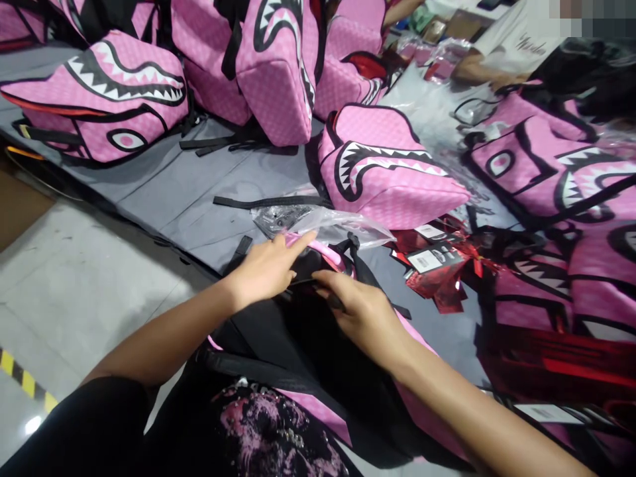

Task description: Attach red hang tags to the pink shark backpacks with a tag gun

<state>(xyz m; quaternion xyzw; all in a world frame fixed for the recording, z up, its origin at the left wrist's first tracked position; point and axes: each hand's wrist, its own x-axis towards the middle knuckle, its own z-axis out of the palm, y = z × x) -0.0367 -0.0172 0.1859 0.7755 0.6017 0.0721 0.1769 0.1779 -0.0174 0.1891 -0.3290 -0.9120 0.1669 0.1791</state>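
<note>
A pink backpack with a black back panel (298, 338) lies face down at the near edge of the grey table (199, 192). My left hand (265, 268) rests on its top end, fingers stretched forward and touching the pink rim by a clear plastic bag (322, 222). My right hand (360, 308) lies on the black panel just right of it, fingers curled and pressed on the black fabric near the top handle; what they pinch is hidden.
Several pink shark-mouth backpacks (387, 169) stand and lie across the table, more in plastic at the right (561, 172). Red foil tags with white labels (437, 265) lie right of my hands. Another person's arm (477, 66) shows at the far right. A grey floor with a yellow-black stripe (24, 381) lies to the left.
</note>
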